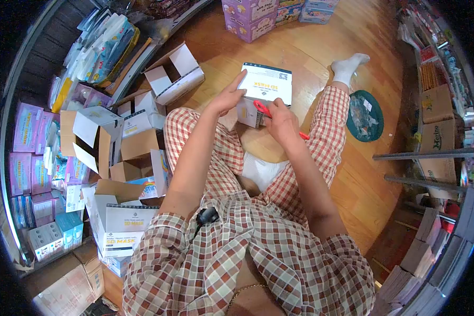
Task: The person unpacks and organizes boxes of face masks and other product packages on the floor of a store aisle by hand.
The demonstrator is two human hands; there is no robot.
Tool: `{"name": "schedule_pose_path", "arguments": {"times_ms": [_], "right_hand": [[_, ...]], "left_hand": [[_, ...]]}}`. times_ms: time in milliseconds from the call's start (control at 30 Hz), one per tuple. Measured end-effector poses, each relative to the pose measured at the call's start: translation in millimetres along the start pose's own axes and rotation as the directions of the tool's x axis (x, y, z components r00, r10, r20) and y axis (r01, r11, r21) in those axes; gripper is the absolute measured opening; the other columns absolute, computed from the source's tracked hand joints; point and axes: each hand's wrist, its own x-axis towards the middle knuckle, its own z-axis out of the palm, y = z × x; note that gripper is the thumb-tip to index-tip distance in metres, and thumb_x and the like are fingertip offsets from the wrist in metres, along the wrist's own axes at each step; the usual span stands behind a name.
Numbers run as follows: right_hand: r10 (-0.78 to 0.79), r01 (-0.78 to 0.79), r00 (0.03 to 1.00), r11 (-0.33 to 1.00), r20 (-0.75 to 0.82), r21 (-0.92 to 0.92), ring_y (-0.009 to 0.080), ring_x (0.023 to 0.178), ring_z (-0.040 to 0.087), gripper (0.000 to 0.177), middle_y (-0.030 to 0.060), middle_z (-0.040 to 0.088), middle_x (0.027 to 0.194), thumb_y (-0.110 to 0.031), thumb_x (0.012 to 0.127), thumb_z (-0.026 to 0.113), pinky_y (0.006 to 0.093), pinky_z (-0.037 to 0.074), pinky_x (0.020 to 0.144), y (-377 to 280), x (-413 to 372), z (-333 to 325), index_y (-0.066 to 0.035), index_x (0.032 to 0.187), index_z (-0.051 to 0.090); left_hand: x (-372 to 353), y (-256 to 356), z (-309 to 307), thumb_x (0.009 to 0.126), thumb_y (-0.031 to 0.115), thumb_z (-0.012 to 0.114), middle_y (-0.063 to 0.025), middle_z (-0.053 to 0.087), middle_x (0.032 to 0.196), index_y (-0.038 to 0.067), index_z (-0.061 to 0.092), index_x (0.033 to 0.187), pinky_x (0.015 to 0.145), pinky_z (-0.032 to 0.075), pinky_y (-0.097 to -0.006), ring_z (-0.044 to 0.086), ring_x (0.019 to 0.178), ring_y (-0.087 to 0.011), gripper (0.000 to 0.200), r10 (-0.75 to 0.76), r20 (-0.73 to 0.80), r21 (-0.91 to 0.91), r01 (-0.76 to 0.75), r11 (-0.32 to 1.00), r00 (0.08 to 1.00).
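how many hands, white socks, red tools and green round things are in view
left hand and right hand: 2
white socks: 2
red tool: 1
green round thing: 1
total: 6

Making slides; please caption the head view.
Left hand on a 5D Mask box; right hand holding a red tool.

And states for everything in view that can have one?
White mask box: top looks shut
Red tool: held, blade not discernible
Left hand: at the box's left edge, grip unclear
Right hand: closed around the tool
Cartons at left: open, flaps out
Purple boxes: stacked, look shut
Merino cartons: stacked
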Motion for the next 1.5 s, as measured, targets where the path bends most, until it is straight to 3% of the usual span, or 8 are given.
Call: {"name": "schedule_pose_path", "arguments": {"times_ms": [567, 667, 733, 767, 833, 933, 1067, 1500], "right_hand": [[-0.063, 0.046, 0.991, 0.989, 0.119, 0.142, 0.0376, 0.085, 0.059, 0.030, 0.0190, 0.061, 0.090, -0.011, 0.070, 0.067, 0.0444, 0.047, 0.072, 14.5, -2.4, -12.3, -0.004, 0.096, 0.056], [0.024, -0.041, 0.997, 0.963, 0.068, 0.266, 0.0377, 0.082, 0.060, 0.029, 0.0204, 0.062, 0.084, -0.010, 0.068, 0.068, 0.0415, 0.048, 0.070, 14.3, 1.3, -38.8, -0.002, 0.093, 0.058], [0.029, -0.029, 1.000, 0.928, 0.005, 0.372, 0.0306, 0.061, 0.061, 0.024, 0.0170, 0.061, 0.066, -0.009, 0.065, 0.071, 0.0363, 0.047, 0.054, 35.8, 7.9, -45.1, 0.002, 0.084, 0.060], [0.044, -0.043, 0.999, 0.927, 0.005, 0.372, 0.0306, 0.061, 0.061, 0.024, 0.0170, 0.061, 0.066, -0.009, 0.065, 0.071, 0.0363, 0.047, 0.054, 36.3, 8.3, -56.2, 0.002, 0.084, 0.060], [0.159, -0.437, 0.861, 0.716, 0.482, 0.544, 0.0099, 0.050, 0.054, 0.019, 0.0028, 0.056, 0.061, -0.003, 0.068, 0.069, 0.0270, 0.042, 0.042, 32.6, 10.3, -88.2, 0.003, 0.083, 0.059], [0.136, -0.383, 0.887, 0.752, 0.442, 0.536, 0.0081, 0.041, 0.049, 0.017, 0.0021, 0.056, 0.059, -0.003, 0.069, 0.070, 0.0238, 0.037, 0.034, 62.6, 9.4, -59.9, 0.002, 0.080, 0.059], [0.149, -0.366, 0.888, 0.802, 0.436, 0.472, 0.0093, 0.043, 0.052, 0.018, 0.0045, 0.058, 0.061, -0.005, 0.069, 0.070, 0.0247, 0.039, 0.036, 65.4, 7.2, -40.7, 0.003, 0.081, 0.060], [0.052, -0.293, 0.893, 0.821, 0.448, 0.489, 0.0093, 0.060, 0.056, 0.025, 0.0045, 0.062, 0.069, -0.007, 0.068, 0.072, 0.0266, 0.047, 0.053, 57.8, -7.5, -53.6, 0.004, 0.087, 0.060]], "left_hand": [[4.7, 13.2, -2.2, 0.089, 0.011, 0.048, -0.0062, 0.026, 0.146, 0.028, 0.028, 0.142, 0.098, 0.037, -0.0466, 0.033, 0.127, -0.0275, 0.059, -0.076, 0.069, -0.145, 0.085, 0.986, 0.995], [13.0, 22.4, 10.7, 0.089, 0.017, 0.050, -0.0110, 0.029, 0.143, 0.020, 0.033, 0.140, 0.100, 0.035, -0.0473, 0.036, 0.125, -0.0307, 0.054, -0.272, 0.073, -0.123, 0.279, 0.952, 0.959], [17.8, 7.4, 25.5, 0.089, 0.022, 0.050, -0.0199, 0.031, 0.139, 0.011, 0.035, 0.137, 0.103, 0.029, -0.0487, 0.036, 0.125, -0.0361, 0.051, 0.343, -0.075, 0.395, -0.287, 0.872, 0.937], [11.9, 12.7, 35.1, 0.089, 0.022, 0.050, -0.0199, 0.031, 0.139, 0.011, 0.035, 0.137, 0.103, 0.029, -0.0487, 0.036, 0.125, -0.0361, 0.051, 0.339, -0.062, 0.391, -0.290, 0.874, 0.939], [-12.7, 33.3, 56.4, 0.086, 0.024, 0.054, -0.0284, 0.027, 0.137, 0.006, 0.035, 0.134, 0.105, 0.023, -0.0501, 0.028, 0.127, -0.0430, 0.054, 0.441, -0.217, 0.486, -0.296, 0.822, 0.871], [-43.9, 34.8, 76.4, 0.082, 0.026, 0.059, -0.0316, 0.020, 0.139, 0.008, 0.033, 0.136, 0.105, 0.022, -0.0510, 0.020, 0.129, -0.0474, 0.062, 0.509, -0.129, 0.668, -0.305, 0.679, 0.851], [-60.8, 15.3, 93.5, 0.080, 0.026, 0.063, -0.0330, 0.010, 0.141, 0.012, 0.031, 0.138, 0.106, 0.021, -0.0499, 0.017, 0.129, -0.0500, 0.068, 0.271, -0.024, 0.625, -0.197, 0.755, 0.962], [-62.1, 9.0, 96.9, 0.068, 0.025, 0.072, -0.0232, -0.004, 0.147, 0.027, 0.022, 0.142, 0.095, 0.039, -0.0552, 0.025, 0.123, -0.0558, 0.089, 0.224, -0.022, 0.703, -0.144, 0.697, 0.974]]}}
